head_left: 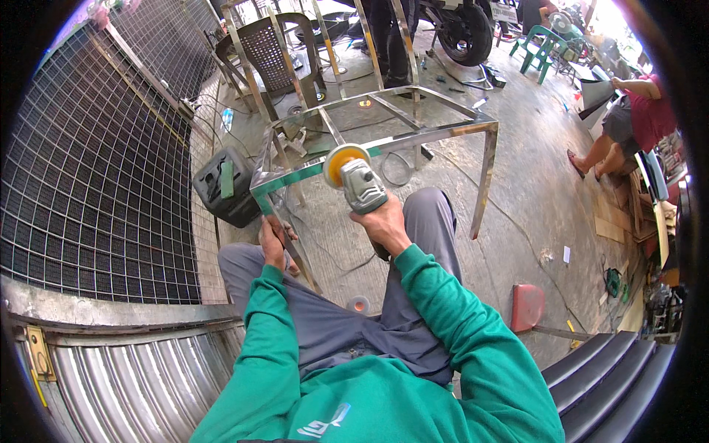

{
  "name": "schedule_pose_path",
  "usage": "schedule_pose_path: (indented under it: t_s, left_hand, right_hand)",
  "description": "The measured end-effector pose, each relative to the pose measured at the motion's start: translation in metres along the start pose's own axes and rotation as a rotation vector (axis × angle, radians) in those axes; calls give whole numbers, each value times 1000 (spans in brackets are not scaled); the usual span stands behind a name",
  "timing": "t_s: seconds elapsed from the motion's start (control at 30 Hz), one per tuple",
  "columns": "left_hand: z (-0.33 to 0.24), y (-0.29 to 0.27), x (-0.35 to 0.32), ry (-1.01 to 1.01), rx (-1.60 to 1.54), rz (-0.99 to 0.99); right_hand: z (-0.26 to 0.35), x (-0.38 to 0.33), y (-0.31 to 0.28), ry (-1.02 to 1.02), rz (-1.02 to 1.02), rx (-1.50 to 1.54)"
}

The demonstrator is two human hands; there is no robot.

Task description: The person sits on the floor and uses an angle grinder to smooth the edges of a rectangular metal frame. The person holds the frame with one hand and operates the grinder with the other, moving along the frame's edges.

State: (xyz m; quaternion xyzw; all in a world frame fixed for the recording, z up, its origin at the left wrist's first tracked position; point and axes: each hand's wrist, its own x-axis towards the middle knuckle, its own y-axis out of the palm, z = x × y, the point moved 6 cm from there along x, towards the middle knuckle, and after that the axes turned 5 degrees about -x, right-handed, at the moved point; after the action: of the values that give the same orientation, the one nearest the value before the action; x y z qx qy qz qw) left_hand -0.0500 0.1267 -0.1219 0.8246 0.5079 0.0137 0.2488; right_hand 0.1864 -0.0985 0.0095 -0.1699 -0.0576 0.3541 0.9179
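Note:
My right hand (382, 224) is wrapped round the grey body of an angle grinder (361, 186). The grinder's yellow-orange disc (344, 162) faces the front rail of a shiny metal frame (432, 135) and sits right beside it; whether it touches cannot be told. My left hand (274, 240) grips the frame's near left leg, just below the corner. The frame is made of square tubing, with upright bars rising at its far side. A loose disc (358, 304) lies on the floor between my legs.
A dark tool case (225, 188) with a green bar on it stands left, by a mesh wall (111, 162). Behind the frame is a brown plastic chair (269, 55). Cables cross the concrete floor. A red object (527, 308) lies right; a person (642, 118) stands farther off.

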Motion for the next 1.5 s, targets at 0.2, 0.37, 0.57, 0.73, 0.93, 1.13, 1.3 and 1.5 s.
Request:
schedule_pose_path:
  t_s: [0.2, 0.37, 0.57, 0.73, 0.93, 1.13, 1.3, 1.5]
  left_hand:
    - [0, 7, -1, -14, -56, 27]
    - [-2, 6, -3, 7, -57, 0]
    - [2, 2, 1, -20, -64, 22]
    - [8, -5, 5, -82, -67, -11]
    - [-2, 3, -2, 5, -40, -7]
    - [-2, 10, -3, 2, -66, 4]
    - [-3, 5, -2, -4, -37, 20]
    - [0, 3, 2, 4, -20, 21]
  right_hand:
    - [-3, 2, -3, -39, -12, -82]
    - [-11, 4, -3, 16, -48, 31]
    - [-7, 3, -9, -28, -2, -80]
    - [-9, 1, -3, 31, 50, -85]
    - [-16, 11, -17, 5, -48, 106]
    - [-15, 0, -17, -70, -23, -35]
    - [-22, 7, -17, 62, -12, 142]
    - [-30, 9, -26, 75, 8, 224]
